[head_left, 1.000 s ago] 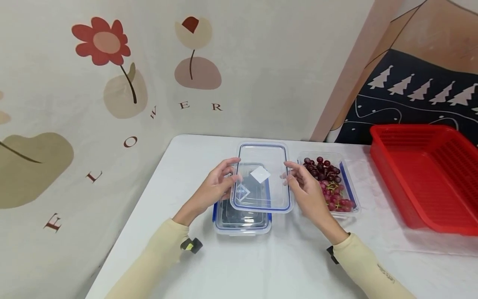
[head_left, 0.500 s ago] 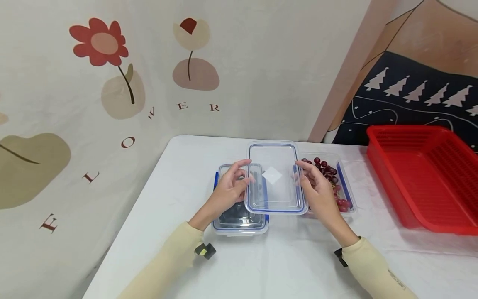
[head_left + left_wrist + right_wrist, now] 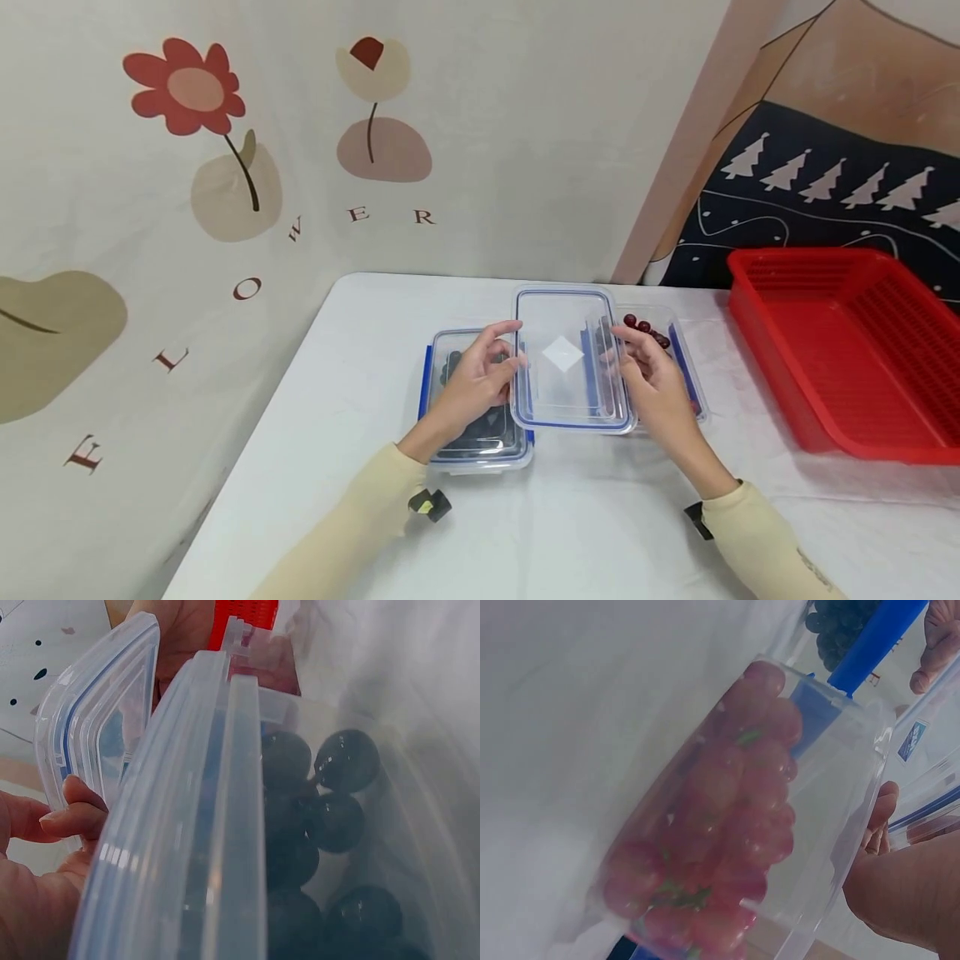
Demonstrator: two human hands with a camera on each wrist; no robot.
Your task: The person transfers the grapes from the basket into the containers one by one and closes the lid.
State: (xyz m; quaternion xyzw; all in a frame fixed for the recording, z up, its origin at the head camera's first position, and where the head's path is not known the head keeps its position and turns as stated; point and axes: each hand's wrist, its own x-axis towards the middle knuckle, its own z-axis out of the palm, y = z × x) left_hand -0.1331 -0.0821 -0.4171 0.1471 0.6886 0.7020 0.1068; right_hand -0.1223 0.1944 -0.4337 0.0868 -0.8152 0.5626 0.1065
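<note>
My left hand and right hand hold a clear lid with a blue seal by its two long sides, thumb and fingers at each edge. A white diamond sticker marks the lid's middle. It hovers partly over an uncovered clear box, where red grapes lie in a bunch and darker red ones sit at the far end. To the left, beneath my left hand, a lidded box with blue side clips contains dark grapes.
A large red plastic basket stands on the right of the white-covered table. Behind the table hangs a printed cloth with flowers and letters, and a dark panel with white trees.
Both hands have carried the lid rightward, from above the lidded box to partly over the uncovered grape box. The boxes stay put, and the head view has shifted slightly.
</note>
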